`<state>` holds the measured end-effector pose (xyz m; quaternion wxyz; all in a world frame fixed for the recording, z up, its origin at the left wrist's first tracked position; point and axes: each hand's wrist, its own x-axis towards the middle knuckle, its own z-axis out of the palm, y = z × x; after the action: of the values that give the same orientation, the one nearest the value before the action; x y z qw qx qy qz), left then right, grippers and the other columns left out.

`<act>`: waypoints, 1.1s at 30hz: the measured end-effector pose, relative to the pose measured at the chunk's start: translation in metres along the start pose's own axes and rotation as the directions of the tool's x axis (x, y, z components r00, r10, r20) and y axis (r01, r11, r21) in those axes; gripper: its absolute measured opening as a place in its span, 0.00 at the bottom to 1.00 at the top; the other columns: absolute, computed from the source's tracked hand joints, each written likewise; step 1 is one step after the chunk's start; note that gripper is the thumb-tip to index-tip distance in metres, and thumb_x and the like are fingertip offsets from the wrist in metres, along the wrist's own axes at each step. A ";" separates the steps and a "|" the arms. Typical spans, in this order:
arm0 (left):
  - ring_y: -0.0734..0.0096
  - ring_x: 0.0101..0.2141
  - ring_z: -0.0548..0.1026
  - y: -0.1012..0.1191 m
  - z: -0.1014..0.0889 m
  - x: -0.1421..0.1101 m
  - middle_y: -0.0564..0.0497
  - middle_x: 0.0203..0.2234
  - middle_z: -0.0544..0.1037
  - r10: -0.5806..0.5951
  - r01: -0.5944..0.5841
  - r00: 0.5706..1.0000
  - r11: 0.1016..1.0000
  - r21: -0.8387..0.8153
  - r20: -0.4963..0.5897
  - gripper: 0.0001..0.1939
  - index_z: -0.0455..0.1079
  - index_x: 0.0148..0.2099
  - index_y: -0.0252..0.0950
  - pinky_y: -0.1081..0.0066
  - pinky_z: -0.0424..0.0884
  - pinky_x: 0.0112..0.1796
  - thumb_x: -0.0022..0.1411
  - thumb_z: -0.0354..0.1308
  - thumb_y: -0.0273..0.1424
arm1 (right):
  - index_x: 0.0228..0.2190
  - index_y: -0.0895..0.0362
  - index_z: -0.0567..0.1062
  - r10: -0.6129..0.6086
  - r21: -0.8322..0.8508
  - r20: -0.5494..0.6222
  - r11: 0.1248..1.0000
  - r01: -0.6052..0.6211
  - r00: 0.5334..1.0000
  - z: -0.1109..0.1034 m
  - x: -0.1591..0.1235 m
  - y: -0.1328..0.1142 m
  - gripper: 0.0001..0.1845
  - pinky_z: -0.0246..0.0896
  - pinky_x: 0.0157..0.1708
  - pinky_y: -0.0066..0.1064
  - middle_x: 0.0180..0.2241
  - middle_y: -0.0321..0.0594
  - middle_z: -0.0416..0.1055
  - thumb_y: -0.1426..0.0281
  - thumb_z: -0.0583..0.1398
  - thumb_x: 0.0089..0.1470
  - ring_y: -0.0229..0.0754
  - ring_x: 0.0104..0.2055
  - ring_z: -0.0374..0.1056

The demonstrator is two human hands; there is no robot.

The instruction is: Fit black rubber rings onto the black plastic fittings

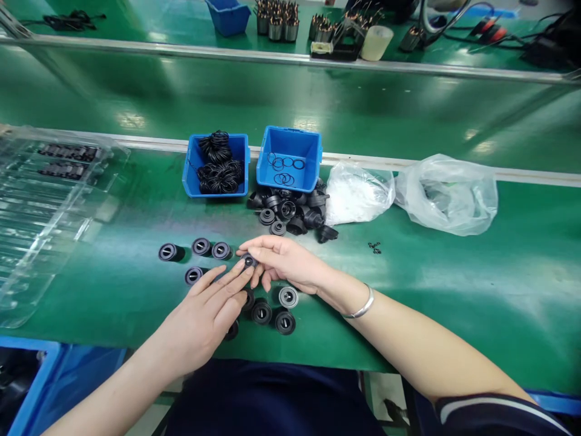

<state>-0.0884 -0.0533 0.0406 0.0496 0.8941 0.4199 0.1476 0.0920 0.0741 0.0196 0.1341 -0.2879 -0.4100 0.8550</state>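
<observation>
Left hand [204, 321] and right hand [285, 263] pinch one small black fitting [248, 261] together! More fittings [262, 312] sit just beside them on the tabletop [431, 303].

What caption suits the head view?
Left hand and right hand touch a small black round part over a green workbench.

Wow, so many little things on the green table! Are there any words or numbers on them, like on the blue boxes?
No words, numbers or labels can be read here. The blue plastic bin and the other blue plastic bin show none, and neither does the clear plastic bag. Any marks on the round black rubber parts would be too small to read.
</observation>
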 end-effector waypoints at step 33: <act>0.64 0.52 0.75 -0.010 -0.014 -0.029 0.48 0.48 0.79 -0.581 0.486 0.777 0.799 -0.355 -0.244 0.07 0.71 0.46 0.40 0.62 0.70 0.55 0.69 0.54 0.27 | 0.48 0.54 0.75 -0.230 -0.897 0.187 0.357 0.262 0.955 -0.024 -0.070 -0.017 0.15 0.66 0.50 0.40 0.46 0.44 0.73 0.64 0.63 0.61 0.46 0.49 0.69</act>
<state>-0.1174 -0.0696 0.0457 0.1387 0.6812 0.6356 0.3358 0.1626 0.0667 0.0476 0.0745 -0.2368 -0.8504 0.4640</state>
